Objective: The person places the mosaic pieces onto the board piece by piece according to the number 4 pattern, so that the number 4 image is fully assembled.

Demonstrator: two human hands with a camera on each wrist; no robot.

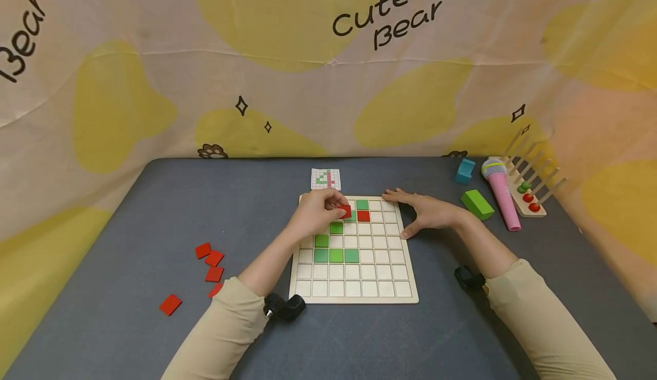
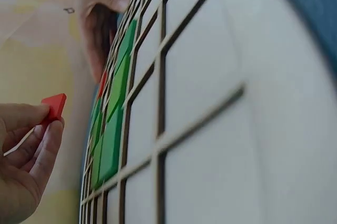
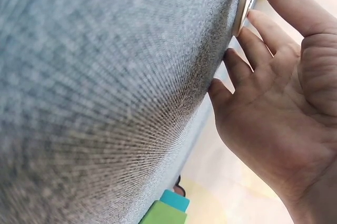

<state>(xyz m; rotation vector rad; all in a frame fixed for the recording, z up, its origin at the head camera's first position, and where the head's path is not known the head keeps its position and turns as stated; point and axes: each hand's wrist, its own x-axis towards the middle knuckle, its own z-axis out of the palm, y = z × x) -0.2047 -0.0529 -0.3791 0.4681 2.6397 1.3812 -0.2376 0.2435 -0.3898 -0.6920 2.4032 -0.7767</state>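
L hand (image 1: 317, 213) pinches a red tile (image 1: 344, 210) betw thumb & fingertips, fingers curled round it, just over the upper middle of the grid board (image 1: 354, 297); the L wrist view shows the tile (image 2: 53, 107) held clear of the board surface, not yet seated in a cell. R hand (image 1: 425, 211) lies flat & relaxed, fingers straight, holding nothing, w/ fingertips on the board's top R edge & palm on the table (image 1: 128, 311) beside it; the R wrist view shows the same hand (image 3: 287, 103) w/ fingers against the board rim. On the board: one red tile already in a cell (image 1: 363, 216) just R of the held one, a green tile (image 1: 362, 204) above that, another green (image 1: 336, 227) below the L hand, & a row of 3 greens (image 1: 336, 255) lower down, w/ one more green above its L end. Other cells bare wood. Pattern card (image 1: 325, 179) lies on the table just behind the board. Loose red tiles (image 1: 209, 260) sit in a cluster well L of the board, one (image 1: 170, 304) a bit apart nearer the front. To the R: green block (image 1: 477, 204), blue block (image 1: 465, 170), pink toy mic (image 1: 500, 191), & a peg rack (image 1: 531, 189) w/ red & green beads. Beige sleeves on both arms.
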